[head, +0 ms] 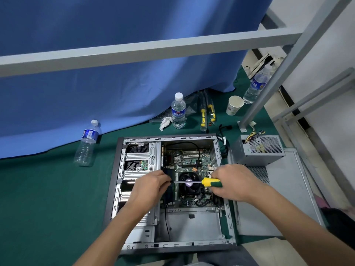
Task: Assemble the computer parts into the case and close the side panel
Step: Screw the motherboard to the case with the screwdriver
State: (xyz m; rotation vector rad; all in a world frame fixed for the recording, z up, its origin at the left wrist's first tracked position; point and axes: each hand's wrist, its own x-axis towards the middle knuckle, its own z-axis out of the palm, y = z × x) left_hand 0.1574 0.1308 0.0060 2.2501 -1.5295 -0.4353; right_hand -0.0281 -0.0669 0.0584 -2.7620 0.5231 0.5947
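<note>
Even, soft indoor light over my work, with no harsh glare.

My hands (151, 186) and forearms throw only faint, diffuse shadows into the open case (172, 192), whose deeper corners go dim. The screwdriver (199, 182) shaft carries a thin bright glint. The wide lens bends the grey frame bars (146, 48) across the top and right edge, and my arms stretch at the lower corners. The centre is sharp; the bottle (256, 86) at upper right looks softer.
</note>
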